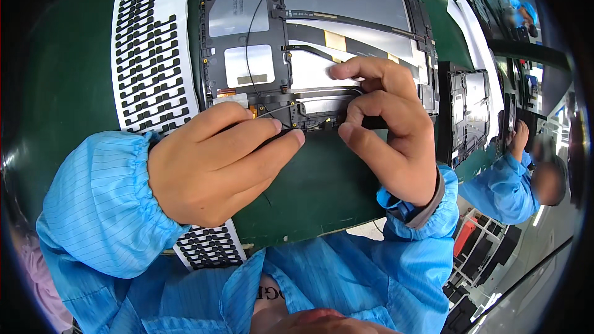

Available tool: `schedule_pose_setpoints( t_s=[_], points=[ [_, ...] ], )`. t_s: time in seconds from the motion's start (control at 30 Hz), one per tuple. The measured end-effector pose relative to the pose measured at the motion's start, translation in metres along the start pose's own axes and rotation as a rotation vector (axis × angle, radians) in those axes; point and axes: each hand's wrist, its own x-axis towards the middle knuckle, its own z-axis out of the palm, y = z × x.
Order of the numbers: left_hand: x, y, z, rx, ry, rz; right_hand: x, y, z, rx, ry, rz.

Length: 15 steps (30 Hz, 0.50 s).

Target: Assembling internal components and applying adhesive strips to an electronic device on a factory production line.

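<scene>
An opened tablet-like device lies on the green table, its black frame, silver panels and thin black cable exposed. My left hand rests over its near left corner, fingers bent and close together at the edge. The thumb and whatever lies under that palm are hidden. My right hand is at the near edge, right of the middle, with thumb and index fingertip drawn together in a pinch. Anything between them is too small to make out. Its middle finger reaches over the silver panels.
A white sheet with rows of black adhesive pieces runs along the left and under my left hand. Another opened device lies at the right beside white paper. Beyond it, a co-worker in a blue smock reaches toward the table.
</scene>
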Motion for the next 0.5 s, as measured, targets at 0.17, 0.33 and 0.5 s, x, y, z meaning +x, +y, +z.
schedule_pose_setpoints(
  t_s=[0.17,0.33,0.5],
  points=[
    [0.006,0.005,-0.008,-0.009,-0.036,-0.026,0.000,-0.003,-0.004,-0.102,-0.101,-0.005],
    [0.018,0.007,0.000,0.051,-0.037,-0.062,0.000,-0.006,0.003,-0.041,0.035,-0.004],
    [0.016,0.003,0.001,0.060,-0.044,-0.031,-0.006,-0.008,-0.007,-0.100,0.078,0.039]
  ],
)
